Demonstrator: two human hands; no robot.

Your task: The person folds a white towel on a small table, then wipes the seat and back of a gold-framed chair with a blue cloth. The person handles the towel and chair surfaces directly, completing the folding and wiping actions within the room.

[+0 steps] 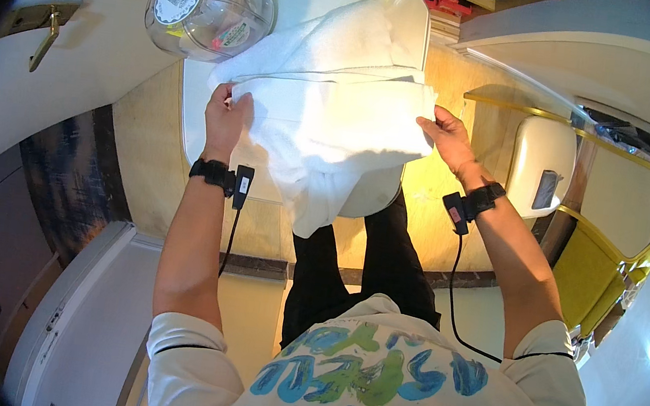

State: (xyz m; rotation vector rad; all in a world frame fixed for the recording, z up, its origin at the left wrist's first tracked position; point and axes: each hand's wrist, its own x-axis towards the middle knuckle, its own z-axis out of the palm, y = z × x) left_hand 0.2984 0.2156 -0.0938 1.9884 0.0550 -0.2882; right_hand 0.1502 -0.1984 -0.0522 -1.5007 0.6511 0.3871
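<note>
A white towel [343, 108] lies partly folded over a white table [377, 200], its lower end hanging past the near edge. My left hand [229, 118] pinches the towel's left edge between thumb and fingers. At the opposite side, my right hand [446, 136] grips the right edge near a corner. Between the hands the upper layer is spread fairly flat, while cloth behind it lies loosely creased. Both wrists wear black straps with small cabled devices.
A clear plastic container [210, 11] holding packets stands at the table's back left corner. A white door with a brass handle [48, 38] is at left. To the right are a white chair [542, 162] and a yellow-framed chair [619, 209].
</note>
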